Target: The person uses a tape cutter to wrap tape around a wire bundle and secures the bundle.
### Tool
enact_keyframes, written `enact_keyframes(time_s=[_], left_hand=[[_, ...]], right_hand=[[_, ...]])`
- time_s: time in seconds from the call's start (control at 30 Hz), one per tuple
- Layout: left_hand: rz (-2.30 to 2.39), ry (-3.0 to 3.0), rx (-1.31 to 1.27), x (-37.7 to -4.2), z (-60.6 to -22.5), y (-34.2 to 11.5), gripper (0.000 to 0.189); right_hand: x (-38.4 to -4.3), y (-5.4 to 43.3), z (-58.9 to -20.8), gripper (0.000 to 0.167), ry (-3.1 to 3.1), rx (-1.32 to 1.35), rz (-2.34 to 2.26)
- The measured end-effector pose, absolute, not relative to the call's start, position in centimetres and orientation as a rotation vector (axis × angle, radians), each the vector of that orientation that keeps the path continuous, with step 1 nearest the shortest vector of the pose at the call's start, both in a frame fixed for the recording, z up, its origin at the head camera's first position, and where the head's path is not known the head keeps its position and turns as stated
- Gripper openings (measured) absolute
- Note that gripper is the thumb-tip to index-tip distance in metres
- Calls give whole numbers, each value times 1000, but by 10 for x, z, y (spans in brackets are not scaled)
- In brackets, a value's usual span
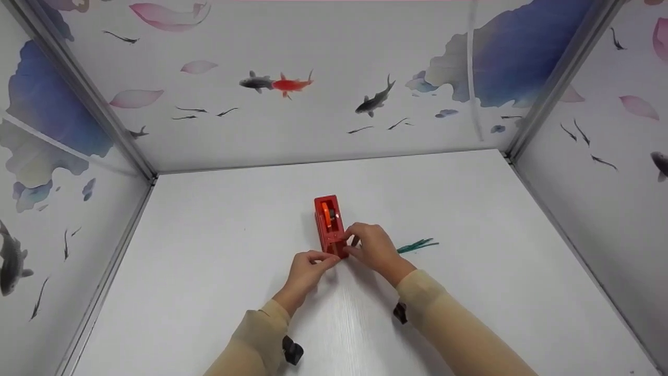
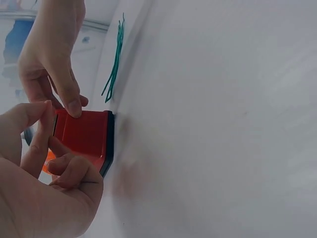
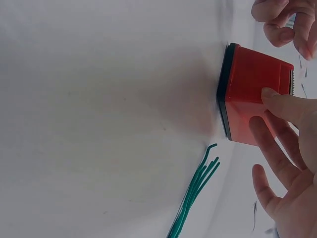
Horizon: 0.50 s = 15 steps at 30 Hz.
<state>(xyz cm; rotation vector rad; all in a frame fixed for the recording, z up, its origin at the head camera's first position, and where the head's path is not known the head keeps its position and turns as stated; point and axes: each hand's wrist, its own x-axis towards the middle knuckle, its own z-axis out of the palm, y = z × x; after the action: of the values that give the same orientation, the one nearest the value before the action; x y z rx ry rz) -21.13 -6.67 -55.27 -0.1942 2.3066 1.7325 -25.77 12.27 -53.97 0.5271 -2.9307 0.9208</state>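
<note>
From the head, I see the red dispenser (image 1: 332, 236) on the white surface (image 1: 209, 292), its orange roll (image 1: 326, 215) inside; my left grip (image 1: 307, 271) is at its near end, my right grip (image 1: 374, 248) at its right, by green wires (image 1: 416, 246). From the left wrist, my left thumb and finger meet in a pinch; I cannot tell whether anything's between. From the right wrist, my right thumb and fingers, partly spread, hold the dispenser.

Tape dispenser (image 1: 330, 236) on table (image 1: 209, 235); strands (image 1: 416, 246) right of it, past right hand (image 1: 374, 246).
</note>
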Motion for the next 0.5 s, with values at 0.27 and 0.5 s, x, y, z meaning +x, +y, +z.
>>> enact_keyframes(time_s=[0.27,0.5], left_hand=[[1697,2292,-128,-204,-551,-65,28],[1686,2298,-71,-196,-549,-69,28]], right_hand=[[-257,124,-542,24,-2918,503,957],[-256,123,-541,25,-2916,526,951]])
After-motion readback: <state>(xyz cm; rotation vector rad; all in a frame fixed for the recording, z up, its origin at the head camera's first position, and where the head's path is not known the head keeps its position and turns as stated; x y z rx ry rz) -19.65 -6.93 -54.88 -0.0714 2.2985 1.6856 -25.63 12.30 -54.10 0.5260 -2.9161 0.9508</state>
